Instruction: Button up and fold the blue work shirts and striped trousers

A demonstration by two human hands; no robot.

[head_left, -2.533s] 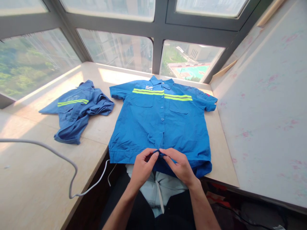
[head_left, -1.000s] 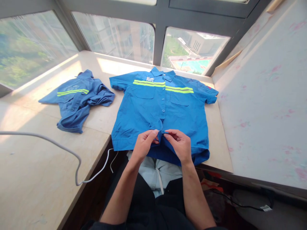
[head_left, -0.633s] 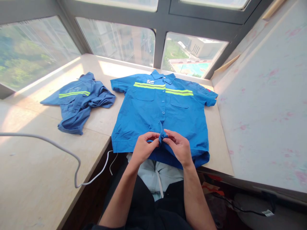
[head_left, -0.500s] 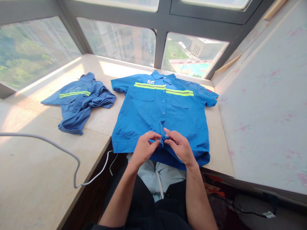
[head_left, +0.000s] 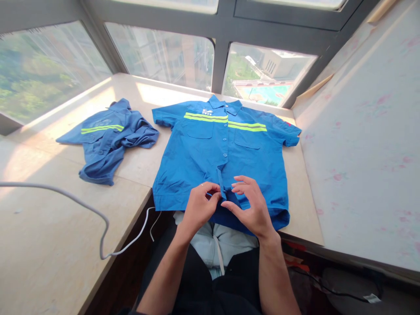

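A blue short-sleeved work shirt [head_left: 197, 153] lies front up before me, collar toward the window, with yellow-and-grey reflective bands across the chest. Several buttons show closed down its upper front, while the lower front edges stand apart near my fingers. My left hand [head_left: 203, 201] pinches the edge of the left-side front placket, lifting it slightly. Just to the right, my right hand [head_left: 249, 201] is open, thumb and fingers spread beside that edge with nothing visible between them. The inside of the shirt shows dark blue below my hands.
A second blue shirt [head_left: 105, 135] lies crumpled on the ledge at left. A grey-white cable [head_left: 101, 227] loops over the left counter [head_left: 49, 245]. Windows stand behind, and a flower-patterned wall [head_left: 357, 166] rises on the right.
My right hand has let go of the shirt's front and moved slightly right, its fingers spreading. My left hand keeps its pinch on the placket.
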